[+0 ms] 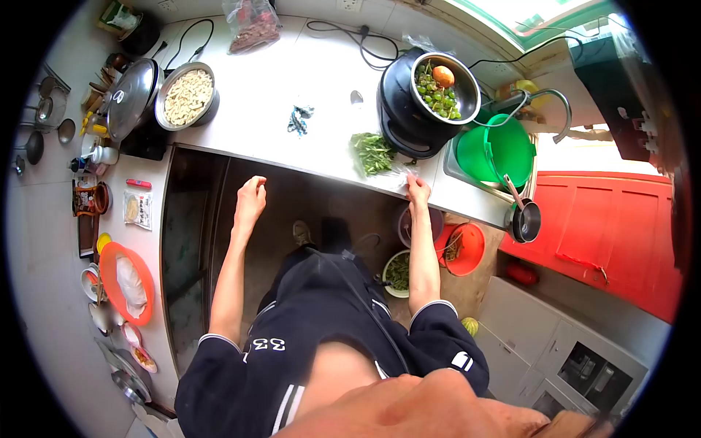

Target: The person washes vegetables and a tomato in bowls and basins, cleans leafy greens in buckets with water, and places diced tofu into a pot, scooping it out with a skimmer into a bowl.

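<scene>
My right hand (pixel 418 189) pinches the edge of a clear plastic bag at the front edge of the white counter (pixel 321 139). Green leafy vegetables (pixel 373 154) lie in this bag, just left of the fingers. My left hand (pixel 253 196) hangs in front of the counter edge with its fingers curled together; whether anything small is between them cannot be made out. Behind the bag a metal bowl (pixel 468 82) of green grapes and one round orange-brown item (pixel 443 76) rests on a black appliance (pixel 409 131). A crumpled blue-and-white cloth (pixel 299 120) lies mid-counter.
A pot of pale pieces (pixel 187 97) and a large lid (pixel 132 98) stand at the left. At the right are a green bucket (pixel 496 153), a tap (pixel 562 117) and small dark pans (pixel 526 221). Buckets (pixel 473 252) stand on the floor below. An orange basin (pixel 150 285) sits on the left counter.
</scene>
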Motion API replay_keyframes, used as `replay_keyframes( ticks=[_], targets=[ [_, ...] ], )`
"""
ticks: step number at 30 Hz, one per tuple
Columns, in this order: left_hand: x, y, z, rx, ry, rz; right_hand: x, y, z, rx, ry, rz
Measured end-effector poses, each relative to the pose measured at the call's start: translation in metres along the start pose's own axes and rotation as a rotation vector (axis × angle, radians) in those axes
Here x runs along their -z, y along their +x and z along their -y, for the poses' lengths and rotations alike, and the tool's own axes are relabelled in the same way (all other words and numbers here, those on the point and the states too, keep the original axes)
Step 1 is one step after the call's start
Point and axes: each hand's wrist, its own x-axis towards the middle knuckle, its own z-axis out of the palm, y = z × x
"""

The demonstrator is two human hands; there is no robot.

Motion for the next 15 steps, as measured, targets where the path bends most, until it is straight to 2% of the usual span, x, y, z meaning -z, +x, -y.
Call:
replay_keyframes(
  ticks=[5,7,9,11,13,14,15],
  targets=[
    [-0.034,0.030,-0.011,0.075,-0.009,0.045,0.071,0.018,-0.018,-0.016,0.018,-0.145],
    [-0.051,0.050,-0.012,0.099,-0.054,0.059,0.106,0.015,0.001,-0.082,0.113,-0.082],
    [-0.077,0.080,0.003,0.076,-0.014,0.007,0.135,0.024,0.015,-0.113,-0.020,-0.167],
    [-0.095,0.112,0.007,0.070,-0.009,-0.057,0.161,0.039,0.014,0.103,-0.173,-0.279],
    [-0.112,0.153,0.003,0.032,0.003,-0.156,0.204,0.085,-0.028,0.113,-0.211,-0.207],
    [-0.122,0.171,0.002,-0.005,0.031,-0.215,0.198,0.070,0.002,0.193,-0.424,-0.284],
    [-0.123,0.183,-0.011,0.000,0.126,-0.223,0.196,0.060,0.019,0.210,-0.853,-0.412]
  ],
)
